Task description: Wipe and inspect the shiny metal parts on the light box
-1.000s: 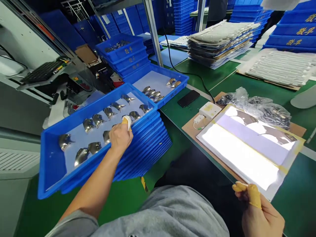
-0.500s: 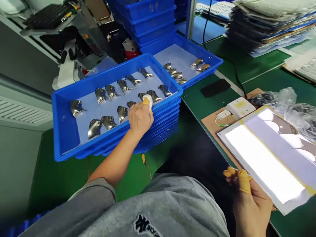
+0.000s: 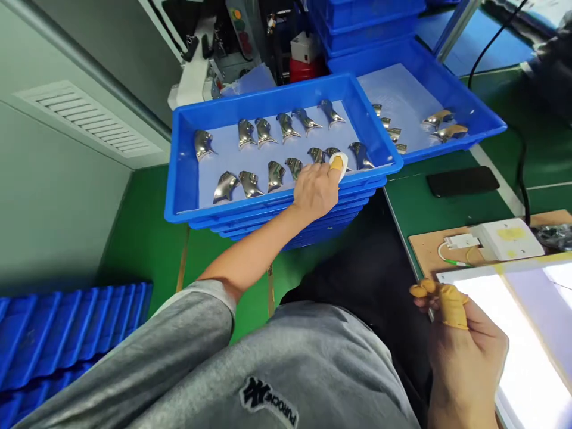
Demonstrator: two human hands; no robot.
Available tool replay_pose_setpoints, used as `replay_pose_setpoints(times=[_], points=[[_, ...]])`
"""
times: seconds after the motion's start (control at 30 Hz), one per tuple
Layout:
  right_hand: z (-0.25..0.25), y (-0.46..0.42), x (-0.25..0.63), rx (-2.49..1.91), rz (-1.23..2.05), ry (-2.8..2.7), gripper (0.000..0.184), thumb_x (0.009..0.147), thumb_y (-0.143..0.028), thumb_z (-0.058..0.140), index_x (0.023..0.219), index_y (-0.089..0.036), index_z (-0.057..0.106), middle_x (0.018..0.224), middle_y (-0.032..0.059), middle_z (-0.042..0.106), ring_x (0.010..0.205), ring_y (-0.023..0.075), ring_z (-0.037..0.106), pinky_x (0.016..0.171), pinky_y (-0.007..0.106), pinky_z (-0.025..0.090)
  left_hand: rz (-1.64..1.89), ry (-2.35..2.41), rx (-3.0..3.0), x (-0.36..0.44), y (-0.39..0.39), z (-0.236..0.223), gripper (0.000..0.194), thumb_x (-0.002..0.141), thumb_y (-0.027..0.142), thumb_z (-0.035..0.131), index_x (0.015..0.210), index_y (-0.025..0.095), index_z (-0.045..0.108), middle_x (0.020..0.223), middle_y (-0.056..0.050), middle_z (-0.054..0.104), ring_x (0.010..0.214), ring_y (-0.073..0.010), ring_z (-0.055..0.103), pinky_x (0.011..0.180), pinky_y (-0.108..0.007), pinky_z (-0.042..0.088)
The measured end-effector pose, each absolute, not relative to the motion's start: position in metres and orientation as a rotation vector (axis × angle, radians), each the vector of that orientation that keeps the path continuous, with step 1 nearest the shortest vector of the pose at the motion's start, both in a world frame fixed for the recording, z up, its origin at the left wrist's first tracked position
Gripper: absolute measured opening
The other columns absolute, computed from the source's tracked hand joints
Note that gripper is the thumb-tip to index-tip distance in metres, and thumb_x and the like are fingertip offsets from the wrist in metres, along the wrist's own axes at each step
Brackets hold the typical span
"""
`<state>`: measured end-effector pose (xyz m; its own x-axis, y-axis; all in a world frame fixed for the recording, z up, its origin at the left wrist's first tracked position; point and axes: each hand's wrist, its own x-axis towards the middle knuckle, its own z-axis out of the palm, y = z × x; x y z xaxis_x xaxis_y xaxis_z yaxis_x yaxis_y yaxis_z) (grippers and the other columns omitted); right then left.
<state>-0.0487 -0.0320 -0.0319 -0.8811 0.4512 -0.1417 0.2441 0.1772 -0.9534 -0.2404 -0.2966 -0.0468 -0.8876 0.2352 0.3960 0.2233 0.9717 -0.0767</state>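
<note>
My left hand (image 3: pixel 316 189) is closed at the near rim of a blue tray (image 3: pixel 214 211). A small white cloth (image 3: pixel 344 165) shows beside its thumb, which wears a yellow finger cot (image 3: pixel 336 163). Curved shiny metal pieces (image 3: pixel 251 183) lie in two rough rows on the tray's pale liner, several close to this hand. My right hand (image 3: pixel 467 345) is held low by the bench edge, with yellow finger cots (image 3: pixel 453 305) on its thumb and fingers. Its fingers are curled in, and I cannot make out anything between them.
A second blue tray (image 3: pixel 485 128) with more metal pieces sits behind on the green bench (image 3: pixel 451 214). A black phone (image 3: pixel 463 181) and a lit panel (image 3: pixel 521 351) are on the bench. Stacked blue trays (image 3: pixel 75 322) stand at lower left.
The view has swung left and down, so the tray and bench appear farther right. My left hand stays at the tray's near rim with the cloth; my right hand remains curled.
</note>
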Motion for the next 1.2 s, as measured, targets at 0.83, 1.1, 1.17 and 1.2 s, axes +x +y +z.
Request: replay_pose_setpoints(times=[0.83,1.1,1.17,1.2], points=[[0.005,-0.004,-0.265,-0.388,1.863,-2.603,0.066,0.073,-0.064,0.078,0.119,-0.016,0.074,0.1,0.0094,0.079,0.093,0.0289,0.073,0.086,0.04,0.057,-0.205,-2.733,-0.161,-0.244,-0.296,-0.031,0.047,0.085,0.02,0.055,0.129,0.007,0.058,0.091,-0.015,0.071,0.084,-0.0297,0.067,0.079,-0.045,0.055],[0.007,-0.079,-0.424,0.028,1.634,-2.957,0.076,0.067,-0.067,0.075,0.122,-0.015,0.07,0.1,0.0117,0.078,0.1,0.0379,0.073,0.089,0.05,0.056,-0.537,-2.795,0.036,-0.22,-0.317,0.015,0.033,0.082,0.02,0.054,0.114,0.015,0.059,0.088,-0.011,0.07,0.078,-0.0266,0.064,0.075,-0.041,0.054],[0.005,-0.101,-0.455,0.144,1.467,-3.077,0.069,0.064,-0.068,0.075,0.112,-0.018,0.073,0.087,0.0101,0.077,0.091,0.0396,0.074,0.083,0.053,0.056,-0.538,-2.753,0.135,-0.194,-0.328,0.049,0.027,0.085,0.022,0.051,0.11,0.016,0.059,0.089,-0.011,0.07,0.079,-0.0261,0.064,0.077,-0.041,0.054],[0.005,-0.112,-0.467,0.228,1.396,-3.112,0.064,0.062,-0.068,0.076,0.106,-0.021,0.074,0.078,0.0084,0.075,0.085,0.0403,0.074,0.079,0.054,0.056,-0.525,-2.726,0.22,-0.177,-0.335,0.068,0.025,0.086,0.022,0.05,0.108,0.017,0.059,0.089,-0.012,0.07,0.079,-0.026,0.064,0.077,-0.04,0.054]])
